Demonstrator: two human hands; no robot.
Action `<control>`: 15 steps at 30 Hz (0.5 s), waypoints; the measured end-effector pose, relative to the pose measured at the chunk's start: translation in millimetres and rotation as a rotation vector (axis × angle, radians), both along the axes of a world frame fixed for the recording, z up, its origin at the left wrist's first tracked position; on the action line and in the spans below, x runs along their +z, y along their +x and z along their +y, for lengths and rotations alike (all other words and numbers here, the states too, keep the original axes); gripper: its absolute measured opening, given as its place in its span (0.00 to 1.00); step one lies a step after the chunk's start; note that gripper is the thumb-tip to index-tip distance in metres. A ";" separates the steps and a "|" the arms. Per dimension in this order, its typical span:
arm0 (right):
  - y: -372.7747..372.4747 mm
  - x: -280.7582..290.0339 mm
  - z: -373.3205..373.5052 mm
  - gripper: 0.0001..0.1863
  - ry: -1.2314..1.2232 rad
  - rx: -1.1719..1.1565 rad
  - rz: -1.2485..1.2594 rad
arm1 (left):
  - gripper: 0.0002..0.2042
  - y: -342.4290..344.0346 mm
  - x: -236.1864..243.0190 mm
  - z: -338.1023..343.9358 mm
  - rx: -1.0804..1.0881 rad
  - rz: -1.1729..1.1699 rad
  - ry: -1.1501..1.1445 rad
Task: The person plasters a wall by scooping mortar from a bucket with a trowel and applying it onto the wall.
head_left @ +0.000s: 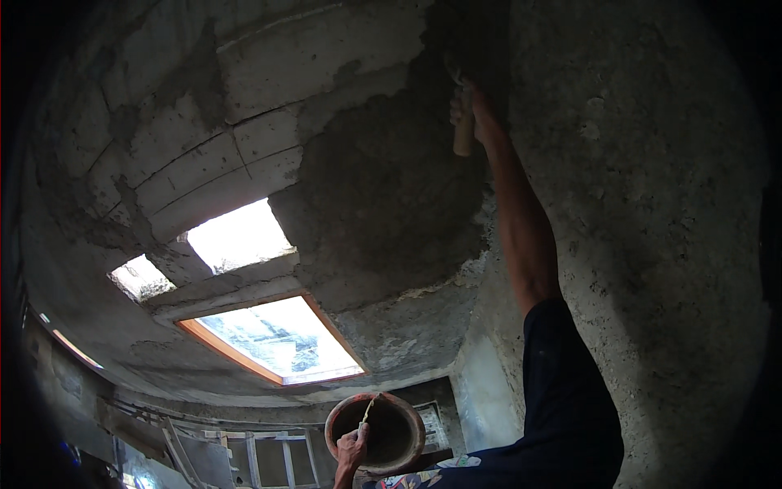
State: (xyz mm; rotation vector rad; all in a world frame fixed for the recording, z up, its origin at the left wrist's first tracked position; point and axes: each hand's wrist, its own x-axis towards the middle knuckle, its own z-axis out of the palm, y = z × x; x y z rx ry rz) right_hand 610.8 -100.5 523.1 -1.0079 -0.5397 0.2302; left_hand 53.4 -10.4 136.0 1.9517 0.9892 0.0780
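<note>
My right arm stretches up along the wall, and my right hand [472, 112] is closed round the wooden handle of a trowel [463, 137]. The trowel's metal end lies close to dark, wet-looking mortar [391, 179] spread over the blockwork; the blade is mostly lost in shadow. Low in the picture, my left hand [353, 448] is closed on a thin, pale, stick-like piece [368, 411] over a round bucket [415, 428]. That piece reaches up to the bucket's far rim; whether it is a tool or the bucket's handle, I cannot tell. The bucket's inside is dark.
Bare blocks [269, 134] show left of the mortar. Two bright openings [240, 236] sit above a wood-framed window [326, 334]. A rough grey wall [635, 220] stands close on the right. Wooden frames [269, 460] stand at the lower left.
</note>
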 end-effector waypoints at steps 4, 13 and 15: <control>16.9 18.8 29.0 0.18 0.123 0.140 -0.004 | 0.27 0.8 -4.9 -0.8 -0.005 0.053 -0.020; 5.6 28.3 44.5 0.18 -0.077 0.134 0.000 | 0.28 -6.0 -21.9 7.3 0.085 0.008 -0.058; 1.6 30.1 44.7 0.15 -0.109 0.081 -0.004 | 0.28 -4.7 -20.6 7.0 0.085 0.011 -0.059</control>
